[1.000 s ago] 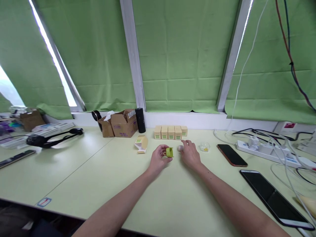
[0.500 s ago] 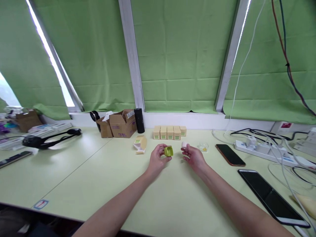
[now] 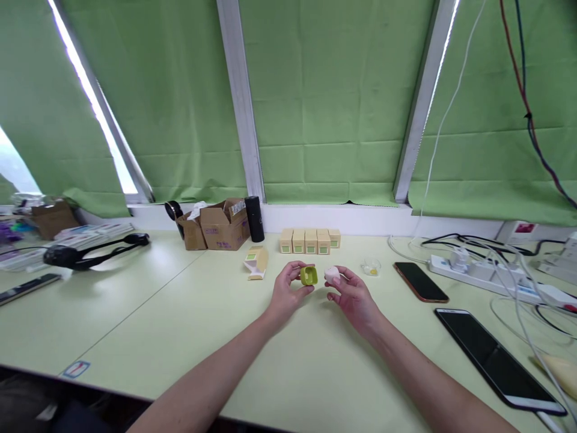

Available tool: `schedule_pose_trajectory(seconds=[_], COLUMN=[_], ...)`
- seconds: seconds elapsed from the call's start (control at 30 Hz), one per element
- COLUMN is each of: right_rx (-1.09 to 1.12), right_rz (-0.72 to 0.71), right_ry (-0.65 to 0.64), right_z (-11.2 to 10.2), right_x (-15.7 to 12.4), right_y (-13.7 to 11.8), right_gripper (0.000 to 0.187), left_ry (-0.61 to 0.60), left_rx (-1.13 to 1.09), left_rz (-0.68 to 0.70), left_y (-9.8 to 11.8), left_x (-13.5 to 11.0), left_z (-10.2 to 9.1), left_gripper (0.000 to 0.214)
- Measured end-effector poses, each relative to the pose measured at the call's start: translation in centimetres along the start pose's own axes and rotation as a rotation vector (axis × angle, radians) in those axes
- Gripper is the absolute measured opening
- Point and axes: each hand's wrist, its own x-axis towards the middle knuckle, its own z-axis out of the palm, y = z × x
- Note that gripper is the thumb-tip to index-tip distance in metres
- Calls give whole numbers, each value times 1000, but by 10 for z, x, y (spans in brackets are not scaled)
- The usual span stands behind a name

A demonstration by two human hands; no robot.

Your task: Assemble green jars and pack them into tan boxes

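Observation:
A small yellow-green square cup [image 3: 309, 276] is pinched in my left hand [image 3: 289, 292], its hollow side turned toward me. Close to its right, my right hand [image 3: 354, 297] grips a small white rounded piece [image 3: 332, 275] between thumb and fingers. The two pieces are a short gap apart, above the table [image 3: 315, 361]. Behind my left hand lies an opened cardboard carton [image 3: 256, 263] on its side. To the right of my right hand rests a clear plastic shell [image 3: 371, 267] with a bit of yellow in it.
Several small tan boxes [image 3: 311, 242] stand in a row at the back. Left of them are a brown cardboard box [image 3: 224, 225] and a black cylinder [image 3: 255, 219]. A phone [image 3: 421, 281], a larger phone [image 3: 498, 358] and a power strip [image 3: 484, 275] with cables occupy the right.
My right hand has turned and brought the white piece a little left and lower, nearer the green cup. My left hand has barely moved.

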Motion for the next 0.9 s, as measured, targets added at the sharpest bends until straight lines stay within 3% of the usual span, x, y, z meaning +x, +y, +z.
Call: schedule_pose_trajectory(seconds=[0.37, 0.67, 0.9], right_rx=[-86, -222, -263], right_rz=[-59, 28, -84], right_ry=[0, 210, 122], right_z=[3, -7, -3], right_x=[-1, 10, 9], right_y=[2, 7, 8], right_gripper=[46, 48, 56], left_ry=[-11, 30, 31], left_rx=[55, 131, 220], left_rz=[0, 3, 36], left_y=[1, -8, -11], left_x=[-2, 0, -1], left_z=[1, 0, -2], left_gripper=[47, 47, 46])
